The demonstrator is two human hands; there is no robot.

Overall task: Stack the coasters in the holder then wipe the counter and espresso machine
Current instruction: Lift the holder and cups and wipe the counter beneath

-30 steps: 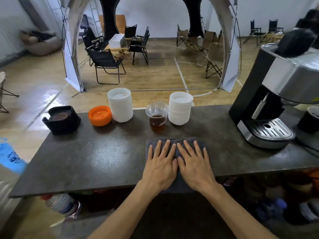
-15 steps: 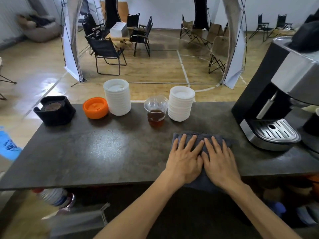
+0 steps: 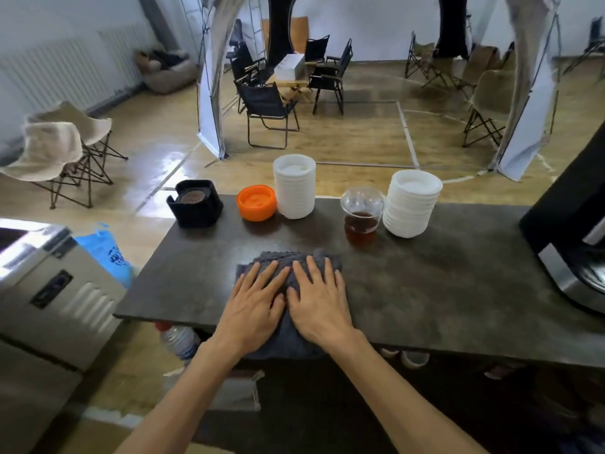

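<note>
The grey cloth [image 3: 288, 267] lies flat on the dark counter [image 3: 425, 290], at the near edge, its near end hanging over that edge. Both hands lie on top of it, side by side, palms down. The left hand [image 3: 252, 309] covers its left half, the right hand [image 3: 319, 306] its right half; fingers straight and spread, pointing toward 12 o'clock, pressing the cloth and grasping nothing. The thumbs nearly touch at the middle.

At 11 o'clock from the cloth, at the counter's far left corner, stands the black holder [image 3: 195, 204] with brown coasters [image 3: 192, 197] inside. Just right of it sits an orange lid [image 3: 257, 203], then a white stack [image 3: 294, 186]. At 1 o'clock stands a clear cup [image 3: 361, 214] of brown drink, just beside a second white stack [image 3: 412, 204]. At 3 o'clock, well apart, the espresso machine [image 3: 569, 231] is cut off by the frame.
</note>
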